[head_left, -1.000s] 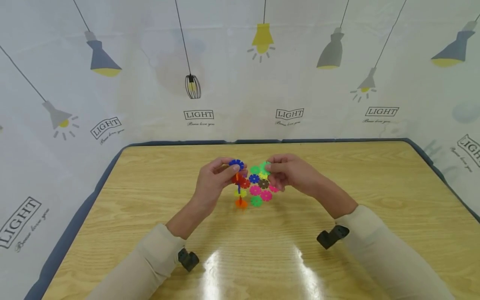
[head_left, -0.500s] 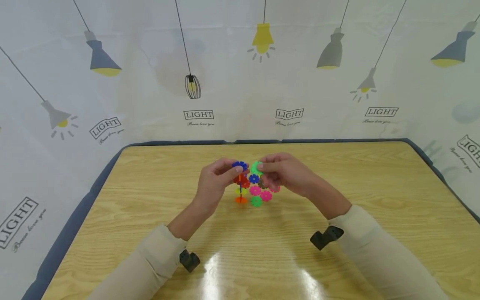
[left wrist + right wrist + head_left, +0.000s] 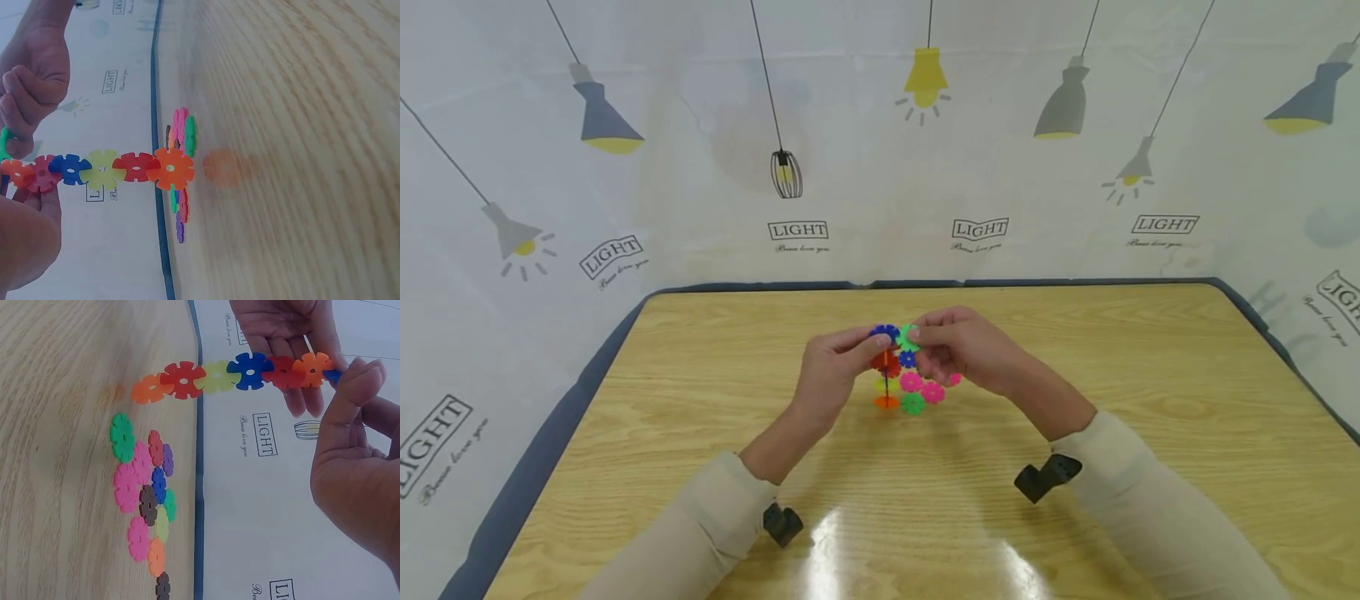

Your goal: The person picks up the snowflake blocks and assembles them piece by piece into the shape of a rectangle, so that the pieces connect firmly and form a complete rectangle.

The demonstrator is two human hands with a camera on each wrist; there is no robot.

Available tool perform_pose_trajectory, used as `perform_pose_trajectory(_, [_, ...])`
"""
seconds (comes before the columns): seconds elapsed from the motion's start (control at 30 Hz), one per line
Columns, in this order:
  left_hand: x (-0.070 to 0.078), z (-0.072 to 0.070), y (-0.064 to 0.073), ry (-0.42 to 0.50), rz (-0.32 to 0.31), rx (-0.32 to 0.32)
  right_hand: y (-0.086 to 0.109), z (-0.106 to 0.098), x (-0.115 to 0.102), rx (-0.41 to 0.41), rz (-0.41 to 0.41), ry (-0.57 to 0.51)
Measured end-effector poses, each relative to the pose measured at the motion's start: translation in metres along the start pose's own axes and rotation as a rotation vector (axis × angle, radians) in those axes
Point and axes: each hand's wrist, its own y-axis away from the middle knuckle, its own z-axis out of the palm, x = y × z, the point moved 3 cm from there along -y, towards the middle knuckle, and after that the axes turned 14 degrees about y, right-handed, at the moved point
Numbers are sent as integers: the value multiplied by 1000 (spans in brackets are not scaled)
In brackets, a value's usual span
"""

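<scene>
My left hand (image 3: pixel 823 375) pinches the blue top disc (image 3: pixel 886 335) of a chain of notched, flower-shaped linking discs. The chain hangs upright below it; in the left wrist view it shows a blue disc (image 3: pixel 71 169), a yellow disc (image 3: pixel 104 170) and, at its lower end, an orange disc (image 3: pixel 172 169) close over the table. My right hand (image 3: pixel 966 346) pinches a green disc (image 3: pixel 907 337) between thumb and finger, right at the blue top disc's edge. In the right wrist view my right thumb covers most of this joint.
Loose discs lie on the wooden table (image 3: pixel 700 392) under and beyond the hands, among them a green disc (image 3: pixel 122 438), a pink disc (image 3: pixel 127 487) and a brown disc (image 3: pixel 148 505). A white curtain (image 3: pixel 865 167) printed with lamps stands behind the table.
My right hand has moved left, bringing the green disc from apart to the edge of the blue top disc. The left hand has shifted slightly right with the chain, which now hangs straighter.
</scene>
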Motion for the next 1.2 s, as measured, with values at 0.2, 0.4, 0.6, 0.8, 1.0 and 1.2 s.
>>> perform_pose_trajectory(0.2, [-4,3,2,-26,22,28,1,2,-2,14,-1,15])
perform_pose_trajectory(0.4, [-5,7,4,-56,94,36,2,4,-6,46,-3,23])
perform_pose_trajectory(0.6, [-4,7,4,-119,69,-6,1,3,-5,40,3,37])
perform_pose_trajectory(0.8, [-2,1,1,-73,3,-1,-1,-8,4,89,31,76])
perform_pose_trajectory(1.0, [-1,-10,-1,29,-62,105,-3,-25,24,143,75,92])
perform_pose_trajectory(1.2, [-1,-15,0,80,-96,151,-6,-37,47,151,112,137])
